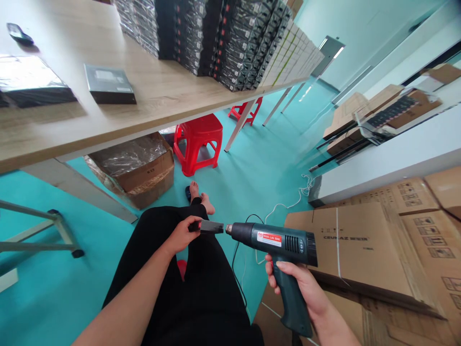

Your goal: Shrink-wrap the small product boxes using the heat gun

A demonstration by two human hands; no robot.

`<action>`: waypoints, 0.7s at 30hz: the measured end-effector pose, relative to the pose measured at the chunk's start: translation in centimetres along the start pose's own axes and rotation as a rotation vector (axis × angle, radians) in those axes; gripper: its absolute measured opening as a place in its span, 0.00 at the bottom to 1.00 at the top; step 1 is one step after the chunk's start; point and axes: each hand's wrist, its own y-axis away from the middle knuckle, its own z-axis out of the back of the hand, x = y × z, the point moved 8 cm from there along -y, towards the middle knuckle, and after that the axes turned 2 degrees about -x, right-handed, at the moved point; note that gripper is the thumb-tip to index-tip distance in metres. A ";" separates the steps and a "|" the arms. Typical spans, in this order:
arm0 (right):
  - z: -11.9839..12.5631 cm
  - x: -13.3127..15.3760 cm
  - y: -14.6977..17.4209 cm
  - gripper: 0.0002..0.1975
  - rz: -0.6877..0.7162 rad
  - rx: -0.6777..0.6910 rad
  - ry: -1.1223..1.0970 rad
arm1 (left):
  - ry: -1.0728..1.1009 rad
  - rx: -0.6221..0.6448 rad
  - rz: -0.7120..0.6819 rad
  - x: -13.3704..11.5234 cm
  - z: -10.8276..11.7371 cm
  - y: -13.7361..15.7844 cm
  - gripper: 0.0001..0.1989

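My right hand (293, 278) is wrapped round the handle of a dark green heat gun (248, 234) with a red and white label. The gun's metal nozzle faces left, close to one end of a small dark box (212, 226). That box is gripped at its other end by my left hand (183, 235), above my lap, and it is seen edge-on. From this angle I cannot tell whether nozzle and box touch. A black cord runs down from behind the gun.
On the wooden table (154, 103) stand tall stacks of film-wrapped black boxes (201, 38) and a single flat box (109, 84). Below are an open carton (151, 170) and a red stool (199, 139). Cartons (360, 240) fill the right side. A white cable (284, 205) crosses the floor.
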 end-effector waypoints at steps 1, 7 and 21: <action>0.0 0.0 -0.1 0.14 0.000 0.001 -0.001 | 0.000 0.004 -0.005 -0.1 0.0 0.0 0.17; -0.1 0.0 -0.2 0.14 0.018 -0.007 0.044 | -0.018 -0.003 -0.068 -0.6 -0.1 0.1 0.17; -4.3 0.0 -0.1 0.14 0.011 0.094 0.202 | -0.083 -0.030 -0.124 -0.4 -0.1 0.1 0.18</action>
